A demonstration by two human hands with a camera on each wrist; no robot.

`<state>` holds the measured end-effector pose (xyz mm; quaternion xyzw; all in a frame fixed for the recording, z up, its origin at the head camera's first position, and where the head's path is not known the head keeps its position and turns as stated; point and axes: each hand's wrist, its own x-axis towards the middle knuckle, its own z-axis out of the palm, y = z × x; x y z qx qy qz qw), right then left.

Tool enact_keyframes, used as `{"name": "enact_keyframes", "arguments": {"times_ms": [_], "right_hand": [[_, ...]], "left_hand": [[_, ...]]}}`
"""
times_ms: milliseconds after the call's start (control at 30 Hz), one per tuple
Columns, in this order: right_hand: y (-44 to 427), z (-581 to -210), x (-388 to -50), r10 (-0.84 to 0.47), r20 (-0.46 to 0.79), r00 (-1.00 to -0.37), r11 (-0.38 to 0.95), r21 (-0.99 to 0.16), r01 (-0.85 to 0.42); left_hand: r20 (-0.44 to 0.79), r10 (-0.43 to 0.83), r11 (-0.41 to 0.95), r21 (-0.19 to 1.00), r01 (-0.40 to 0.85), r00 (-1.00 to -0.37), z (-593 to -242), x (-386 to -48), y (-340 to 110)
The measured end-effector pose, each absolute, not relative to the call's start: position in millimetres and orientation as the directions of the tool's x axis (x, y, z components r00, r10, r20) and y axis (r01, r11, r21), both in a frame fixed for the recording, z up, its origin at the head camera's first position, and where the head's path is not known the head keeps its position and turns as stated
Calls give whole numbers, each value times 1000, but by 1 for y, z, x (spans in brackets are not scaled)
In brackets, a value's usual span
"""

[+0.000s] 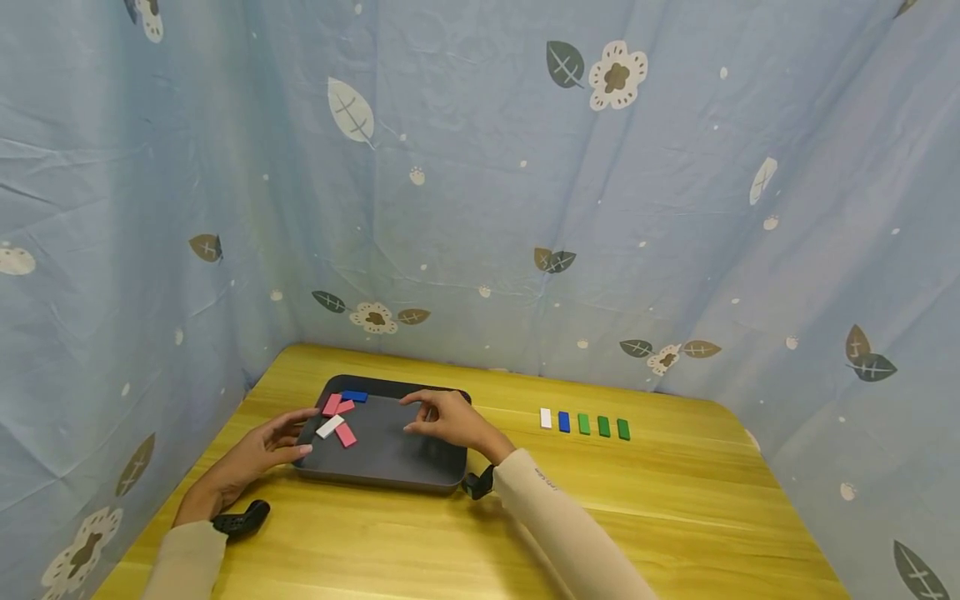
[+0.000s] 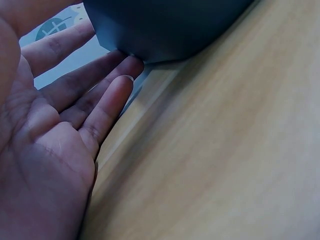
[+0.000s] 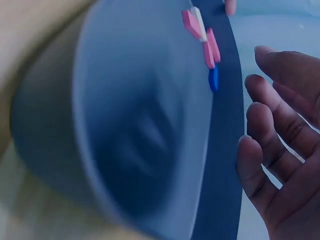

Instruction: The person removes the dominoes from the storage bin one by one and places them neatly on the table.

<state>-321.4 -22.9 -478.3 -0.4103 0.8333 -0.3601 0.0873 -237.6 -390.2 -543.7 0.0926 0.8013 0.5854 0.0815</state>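
A dark grey tray lies on the table's left half. At its left end are flat coloured blocks, domino-like: three pink blocks, a white block and a blue block. My left hand is at the tray's left rim, fingers fairly straight; in the left wrist view the fingertips touch its outer wall. Above the tray's right half hovers my right hand, thumb and index finger apart and nothing between them. In the right wrist view the fingers are loosely bent.
Right of the tray, a row of upright-looking blocks stands spaced apart: a white block, a blue block, a light green block and two darker green blocks. A patterned curtain surrounds the wooden table at the back and sides.
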Motion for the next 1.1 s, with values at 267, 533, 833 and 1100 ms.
{"name": "enact_keyframes", "arguments": {"times_ms": [267,533,833,1100], "right_hand": [[-53,-483,-315,-765,140,-629,387,-680,-622],[-79,-489,-308,-785,123,-608,395,-657,-642],[-101,-501,-303,-776,82,-626,423,-668,-612],[-112,-513,-304,-760,57,-647,466,-647,-604]], "left_hand": [[-18,238,309,949,58,-971,-536,-238,-393],[-25,237,318,947,53,-971,-537,-237,-394],[-31,234,308,950,44,-972,-539,-239,-392],[-72,206,321,947,-2,-976,-540,-239,-389]]}}
